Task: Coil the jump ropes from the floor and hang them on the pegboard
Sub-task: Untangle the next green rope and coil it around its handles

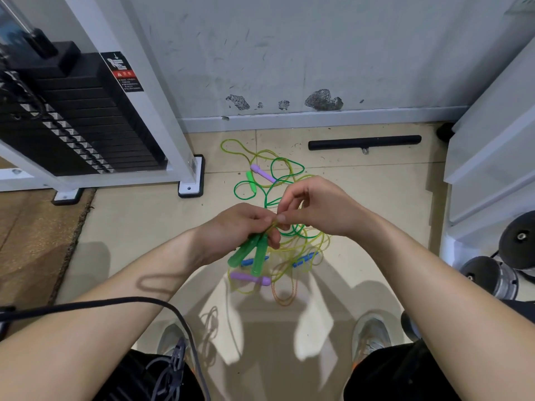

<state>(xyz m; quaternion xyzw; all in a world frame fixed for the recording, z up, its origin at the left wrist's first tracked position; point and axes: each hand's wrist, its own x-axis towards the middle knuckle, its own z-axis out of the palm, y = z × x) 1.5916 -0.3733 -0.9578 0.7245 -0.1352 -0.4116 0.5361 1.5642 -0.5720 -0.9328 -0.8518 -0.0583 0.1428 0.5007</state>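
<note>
Nearest the camera, a black cable (115,302) drapes across the left forearm, and two grey shoes (372,334) stand apart on the tiled floor (362,198), which puts the person right over the heap. Above them the left hand (243,224) grips a pair of green handles (252,254), fingers curled round both so they lie side by side and point down and left; holding the two ends together likely gives the coil a fixed starting point. The right hand (312,206) meets it fingertip to fingertip and pinches the yellow-green cord (273,225) just where it leaves the handles, probably to feed or straighten a first loop. The rest of that cord trails down into the tangle, so this rope is only partly lifted and not yet coiled. Below the hands the other jump ropes lie knotted together on the floor: a purple handle (250,277) and two blue handles (305,259) nearest, with orange and yellow loops around them, then darker green loops, a second purple handle (262,172) and a lone green handle (251,180) further out. They overlap so much that I judge each will need teasing free. Beyond lie a black bar (364,141) and, to the left, a weight stack (86,125) against the scuffed wall (289,53). No pegboard is in view.
</note>
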